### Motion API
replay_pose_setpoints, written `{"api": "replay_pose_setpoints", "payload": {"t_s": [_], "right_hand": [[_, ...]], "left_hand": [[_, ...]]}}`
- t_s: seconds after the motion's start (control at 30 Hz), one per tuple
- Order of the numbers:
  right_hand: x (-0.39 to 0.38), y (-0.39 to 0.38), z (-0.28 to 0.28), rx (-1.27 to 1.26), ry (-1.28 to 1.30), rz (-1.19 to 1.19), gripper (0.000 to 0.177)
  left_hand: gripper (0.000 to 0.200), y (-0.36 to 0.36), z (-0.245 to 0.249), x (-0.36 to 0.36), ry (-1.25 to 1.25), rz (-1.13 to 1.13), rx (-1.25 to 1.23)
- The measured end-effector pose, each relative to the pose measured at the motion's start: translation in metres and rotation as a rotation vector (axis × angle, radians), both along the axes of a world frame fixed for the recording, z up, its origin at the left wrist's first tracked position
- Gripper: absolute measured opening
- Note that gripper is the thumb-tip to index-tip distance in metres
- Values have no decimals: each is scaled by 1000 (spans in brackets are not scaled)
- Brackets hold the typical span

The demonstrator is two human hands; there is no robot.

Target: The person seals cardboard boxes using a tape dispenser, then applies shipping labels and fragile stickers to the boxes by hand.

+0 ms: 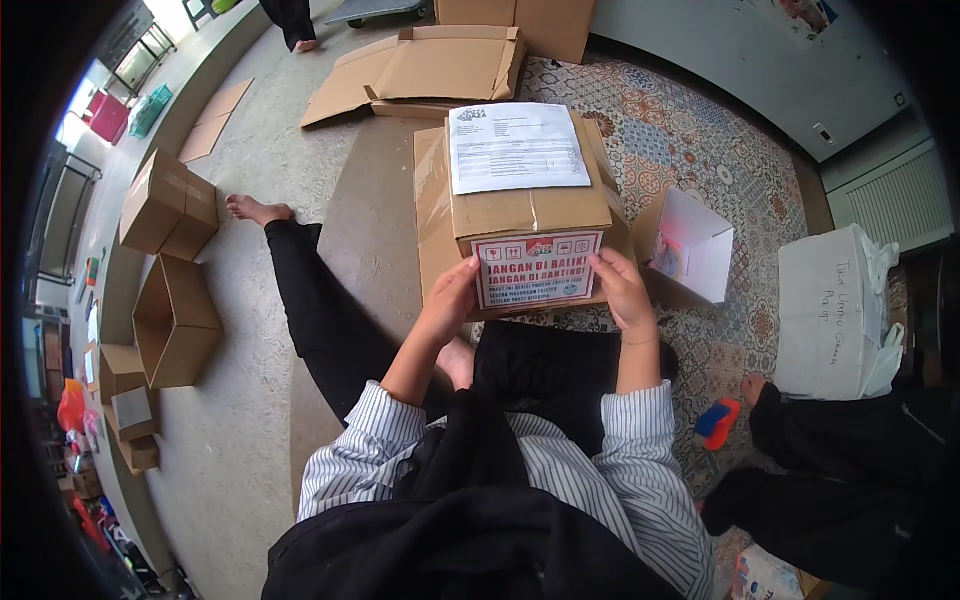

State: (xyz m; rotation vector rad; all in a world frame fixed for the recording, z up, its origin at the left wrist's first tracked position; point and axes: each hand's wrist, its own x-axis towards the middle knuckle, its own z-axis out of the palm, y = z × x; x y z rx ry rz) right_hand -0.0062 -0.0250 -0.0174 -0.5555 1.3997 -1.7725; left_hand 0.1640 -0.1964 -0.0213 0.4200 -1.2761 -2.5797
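A taped cardboard box (pixel 530 212) stands in front of me on a larger flattened piece of cardboard (pixel 432 180). On its top lies a printed white paper (pixel 518 148). A red-bordered label (pixel 537 270) covers part of the side facing me. My left hand (pixel 452 293) pinches the label's left edge, thumb and fingers together. At the label's right edge, my right hand (pixel 622 287) pinches in the same way. Whether the label is fully stuck to the box cannot be made out.
An open box (pixel 685 245) with papers inside is at the right, near a large white package (pixel 832 310). Another person's legs (pixel 830 470) are at lower right, beside a red-blue object (pixel 717 424). Several cardboard boxes (pixel 178 320) stand left; folded cardboard (pixel 440 68) lies behind.
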Motion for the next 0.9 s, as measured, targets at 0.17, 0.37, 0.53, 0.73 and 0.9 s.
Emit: {"api": "replay_pose_setpoints", "payload": {"t_s": [0.17, 0.37, 0.53, 0.73, 0.9], "right_hand": [[1, -1, 2, -18, -4, -23, 19], [-2, 2, -4, -29, 9, -4, 18], [-5, 5, -9, -85, 10, 1, 18], [21, 5, 4, 8, 516, -780, 24], [87, -29, 12, 53, 1470, -622, 54]], "left_hand": [[45, 0, 0, 1, 7, -5, -5], [45, 0, -3, 2, 11, -5, -2], [43, -10, -10, 5, -13, -4, 46], [51, -41, -11, -10, 238, -514, 630], [54, -35, -15, -12, 100, -543, 571]]}}
